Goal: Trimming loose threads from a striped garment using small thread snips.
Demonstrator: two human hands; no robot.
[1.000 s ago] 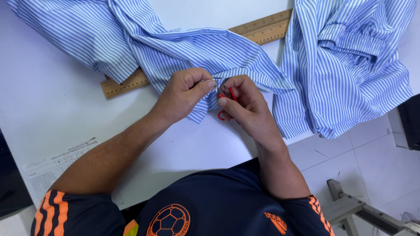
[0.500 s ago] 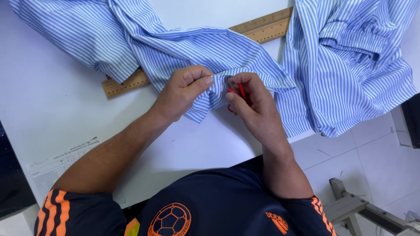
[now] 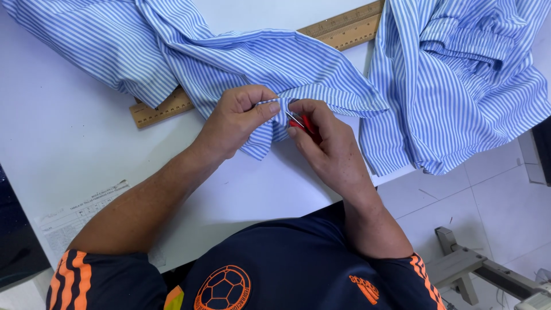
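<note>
A single printed paper sheet (image 3: 80, 215) lies flat on the white table (image 3: 69, 149), at the near left of the scene, close to the table's near edge. It is a white rectangle set at a slant, carrying a grid of thin grey lines like a table of rows and columns, with small grey print too fine to make out. The left forearm (image 3: 143, 204) crosses over its right part and hides that end, and its near corner runs under the dark sleeve with orange stripes (image 3: 80, 275). Nothing else of that kind shows: no packages, signs or screens can be made out.
</note>
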